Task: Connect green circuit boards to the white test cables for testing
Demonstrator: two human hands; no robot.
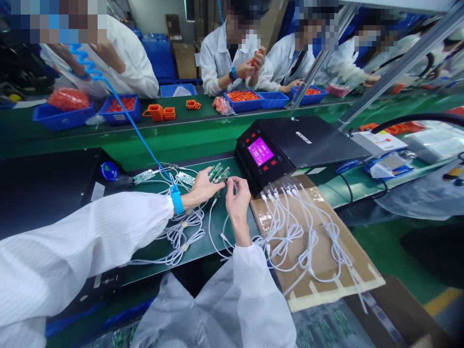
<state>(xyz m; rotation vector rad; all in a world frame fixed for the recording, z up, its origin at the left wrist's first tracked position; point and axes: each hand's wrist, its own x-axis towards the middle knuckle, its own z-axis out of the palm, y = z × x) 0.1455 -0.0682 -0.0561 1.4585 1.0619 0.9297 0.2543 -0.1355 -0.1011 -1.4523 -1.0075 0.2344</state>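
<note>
Several small green circuit boards (pixel 216 172) are fanned out in my left hand (pixel 202 187), its fingers closed round them. Close against their right side is my right hand (pixel 237 195), thumb and fingertips pinched at the boards' edge. What the pinch holds is too small to make out. Below the hands a white cable (pixel 210 227) hangs down from the boards. Other circuit boards (pixel 144 176) with white leads lie left of my left hand. Bundled white cables (pixel 184 232) rest on the green bench under my left forearm.
A black tester (pixel 304 145) with a lit magenta screen stands right of my hands, white cables plugged into its front above a cardboard sheet (pixel 326 261). Another black box (pixel 50 188) is at left. A coiled blue cord (pixel 123 106) hangs down. Across the bench, co-workers sit behind blue bins (pixel 243 104) of orange parts.
</note>
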